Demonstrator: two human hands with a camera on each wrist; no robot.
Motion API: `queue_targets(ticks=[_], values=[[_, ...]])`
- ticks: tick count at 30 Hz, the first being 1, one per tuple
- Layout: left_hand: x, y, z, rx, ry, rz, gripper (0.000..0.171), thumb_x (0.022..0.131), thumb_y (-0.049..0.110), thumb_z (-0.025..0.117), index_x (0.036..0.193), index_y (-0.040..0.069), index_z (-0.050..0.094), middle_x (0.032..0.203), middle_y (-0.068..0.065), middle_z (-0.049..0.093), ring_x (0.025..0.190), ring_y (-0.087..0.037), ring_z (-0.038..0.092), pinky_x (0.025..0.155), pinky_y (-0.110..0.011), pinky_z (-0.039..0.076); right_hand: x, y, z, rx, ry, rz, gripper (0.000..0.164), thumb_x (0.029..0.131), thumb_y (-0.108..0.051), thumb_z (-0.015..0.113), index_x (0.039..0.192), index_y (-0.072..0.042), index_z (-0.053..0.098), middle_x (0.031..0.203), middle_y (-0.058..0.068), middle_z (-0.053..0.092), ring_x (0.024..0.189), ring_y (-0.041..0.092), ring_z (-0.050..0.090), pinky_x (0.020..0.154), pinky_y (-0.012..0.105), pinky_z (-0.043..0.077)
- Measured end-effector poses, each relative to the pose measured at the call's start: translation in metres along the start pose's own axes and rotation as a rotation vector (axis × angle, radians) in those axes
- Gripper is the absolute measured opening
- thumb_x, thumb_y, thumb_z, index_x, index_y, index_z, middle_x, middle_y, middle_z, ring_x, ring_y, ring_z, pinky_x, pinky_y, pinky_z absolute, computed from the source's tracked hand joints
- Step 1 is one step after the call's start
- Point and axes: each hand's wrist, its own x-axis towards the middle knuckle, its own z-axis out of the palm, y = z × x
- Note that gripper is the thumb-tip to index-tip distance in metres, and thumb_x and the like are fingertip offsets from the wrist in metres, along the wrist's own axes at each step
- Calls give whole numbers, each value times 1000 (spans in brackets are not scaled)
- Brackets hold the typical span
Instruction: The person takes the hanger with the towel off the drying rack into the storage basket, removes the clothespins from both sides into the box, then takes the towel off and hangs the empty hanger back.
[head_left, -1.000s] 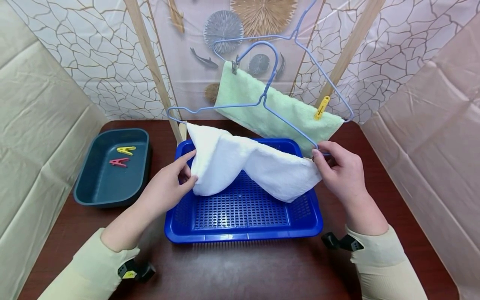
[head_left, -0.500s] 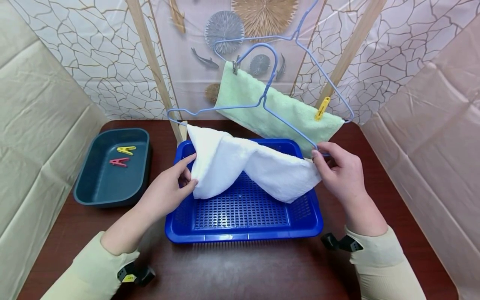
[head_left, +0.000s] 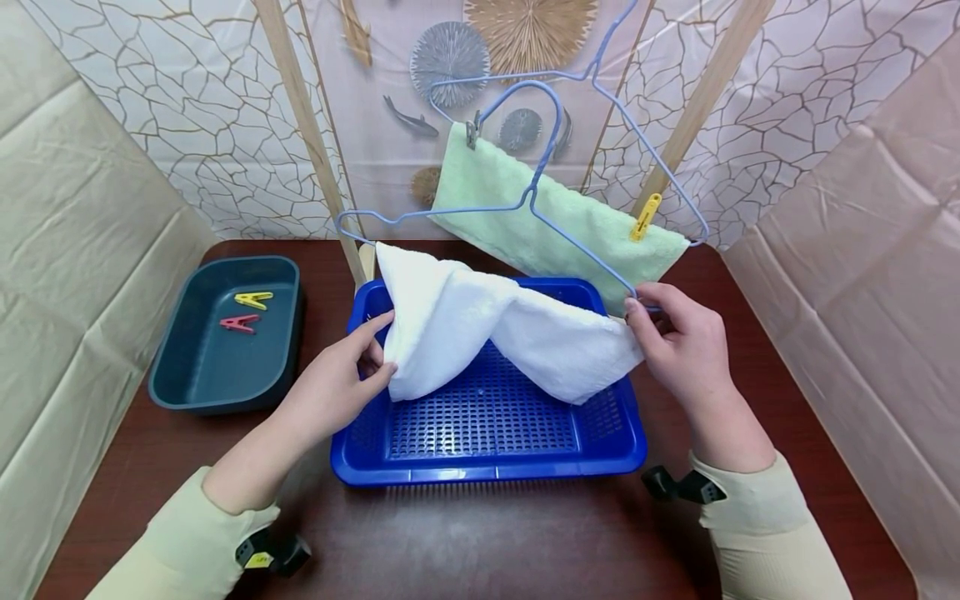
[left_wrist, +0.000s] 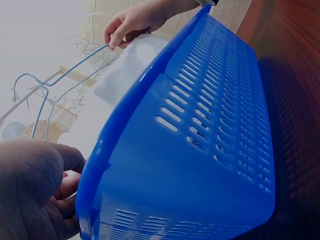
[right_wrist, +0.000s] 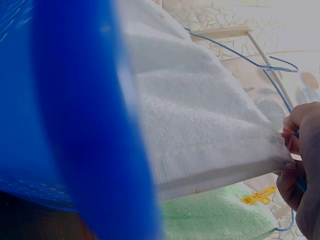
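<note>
A white towel (head_left: 442, 325) hangs along a blue wire hanger (head_left: 532, 190) over the blue slotted basket (head_left: 487, 473). My right hand (head_left: 686, 350) pinches the hanger's right corner together with the towel's upper right corner; the right wrist view shows thumb and fingers gathered on the cloth (right_wrist: 215, 120) and wire. At the towel's left edge, my left hand (head_left: 330, 379) holds the cloth between thumb and fingers, index and thumb set apart along it. The basket's rim (left_wrist: 125, 115) hides part of that hold in the left wrist view.
Behind, a light green towel (head_left: 540, 208) hangs on another hanger (head_left: 595, 71), held by a metal clip (head_left: 471, 135) and a yellow clothespin (head_left: 645, 218). At left, a dark teal tub (head_left: 202, 371) holds a yellow clothespin (head_left: 253, 299) and a red clothespin (head_left: 240, 323). Wooden poles (head_left: 300, 100) stand behind.
My left hand has moved slightly down, drawing the towel's left end lower. The hanger's hook has shifted a little to the right. My right hand keeps its grip in nearly the same place.
</note>
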Motion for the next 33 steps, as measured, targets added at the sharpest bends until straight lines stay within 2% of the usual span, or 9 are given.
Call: queue_targets(ticks=[8, 19, 26, 33], values=[[-1, -2, 0, -2, -1, -10, 67, 85, 24, 67, 143, 21, 33, 81, 5, 53, 59, -13, 50, 51, -24, 48, 0, -1, 1, 3, 24, 9, 16, 77, -4, 70, 93, -6, 69, 79, 9, 68, 68, -15, 48, 61, 3, 40], [-2, -6, 0, 7, 17, 5, 67, 85, 24, 67, 143, 21, 33, 81, 5, 52, 58, -13, 49, 49, -24, 45, 2, -2, -1, -13, 19, 2, 13, 81, -7, 66, 94, -4, 68, 80, 9, 68, 71, -16, 50, 61, 4, 41], [-3, -7, 0, 6, 23, 5, 67, 85, 23, 67, 143, 22, 33, 81, 5, 52, 57, -13, 48, 48, -24, 44, 2, -4, -1, 10, 37, 19, 14, 80, -5, 67, 94, -6, 69, 79, 9, 68, 71, -16, 50, 61, 4, 40], [-3, -8, 0, 12, 24, 5, 67, 85, 24, 66, 143, 22, 33, 81, 5, 52, 57, -13, 47, 47, -24, 43, 1, -1, -1, 9, 17, 31, 15, 82, -6, 66, 96, -3, 68, 81, 11, 68, 73, -17, 51, 62, 3, 41]])
